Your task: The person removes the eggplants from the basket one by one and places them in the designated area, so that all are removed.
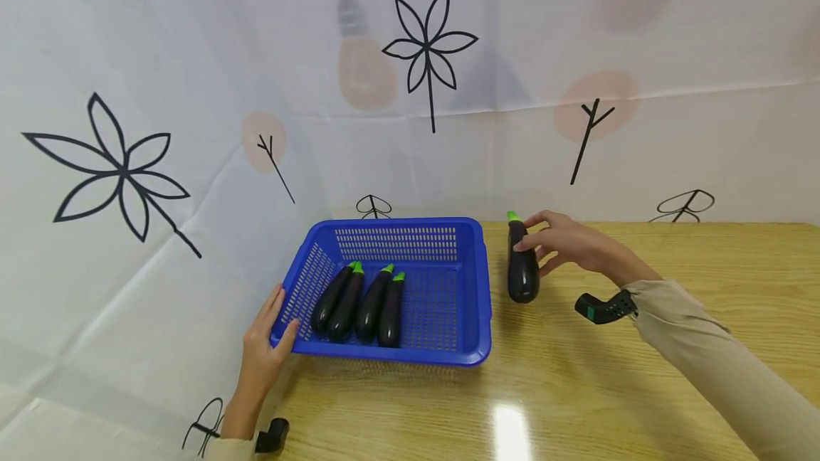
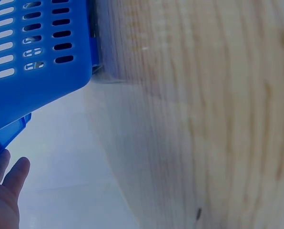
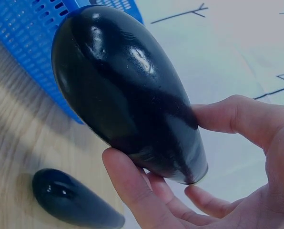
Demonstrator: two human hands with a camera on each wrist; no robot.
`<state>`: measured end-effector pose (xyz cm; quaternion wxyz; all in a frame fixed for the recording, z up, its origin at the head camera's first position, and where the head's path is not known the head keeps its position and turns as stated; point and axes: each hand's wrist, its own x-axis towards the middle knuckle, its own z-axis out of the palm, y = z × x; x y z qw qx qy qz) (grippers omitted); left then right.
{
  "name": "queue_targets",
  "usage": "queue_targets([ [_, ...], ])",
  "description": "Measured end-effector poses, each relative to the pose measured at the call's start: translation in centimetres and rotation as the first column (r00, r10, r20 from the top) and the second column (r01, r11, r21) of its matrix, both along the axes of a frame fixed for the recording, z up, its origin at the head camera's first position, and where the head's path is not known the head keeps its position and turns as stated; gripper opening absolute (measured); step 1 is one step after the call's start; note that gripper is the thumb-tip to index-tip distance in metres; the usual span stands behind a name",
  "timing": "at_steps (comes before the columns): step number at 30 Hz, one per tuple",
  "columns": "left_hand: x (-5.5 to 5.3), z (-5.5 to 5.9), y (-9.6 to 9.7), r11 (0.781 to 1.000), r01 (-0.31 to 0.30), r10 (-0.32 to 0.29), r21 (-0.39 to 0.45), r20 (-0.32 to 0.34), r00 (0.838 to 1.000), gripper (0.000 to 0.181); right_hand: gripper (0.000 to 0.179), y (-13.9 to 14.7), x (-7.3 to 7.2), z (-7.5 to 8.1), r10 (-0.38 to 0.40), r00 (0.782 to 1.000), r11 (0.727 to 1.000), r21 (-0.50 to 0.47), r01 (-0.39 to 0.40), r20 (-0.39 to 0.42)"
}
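My right hand (image 1: 564, 242) holds a dark, glossy eggplant (image 1: 524, 272) with a bright green stem, just right of the blue basket (image 1: 475, 304). In the right wrist view, thumb and fingers pinch the narrower end of this eggplant (image 3: 123, 86). A second eggplant (image 3: 70, 198) lies on the table below it; in the head view I cannot make it out. Several eggplants (image 1: 346, 304) lie side by side in the left half of the basket, stems toward the back. My left hand (image 1: 263, 340) rests on the basket's front left corner, its fingers fairly straight against the rim.
The basket stands on a wood-grain table (image 1: 576, 390). Behind and to the left hangs a white cloth (image 1: 500, 162) printed with black leaf drawings. A black band (image 1: 605, 308) with a small device sits on the right wrist, and another device (image 1: 273, 436) on the left.
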<state>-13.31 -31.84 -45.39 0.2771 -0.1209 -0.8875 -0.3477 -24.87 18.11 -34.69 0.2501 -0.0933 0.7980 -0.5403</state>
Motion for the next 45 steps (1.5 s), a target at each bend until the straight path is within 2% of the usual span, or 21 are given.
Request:
queue_targets([
  [31, -0.1, -0.1, -0.1, 1.000, 0.019, -0.019, 0.010, -0.021, 1.000, 0.059, 0.072, 1.4, -0.9, -1.7, -0.031, 0.999, 0.999, 0.020, 0.030, 0.011],
  [39, 0.0, 0.2, -0.1, 1.000, 0.028, -0.028, 0.002, 0.001, 1.000, 0.060, 0.076, 1.8, -1.3, -2.3, -0.041, 0.998, 0.999, 0.017, 0.040, 0.052],
  [45, 0.0, 0.2, -0.1, 0.999, 0.036, -0.036, 0.007, -0.009, 0.999, 0.059, 0.075, 2.4, -1.7, -3.0, -0.042, 0.998, 0.999, 0.035, 0.040, 0.056],
])
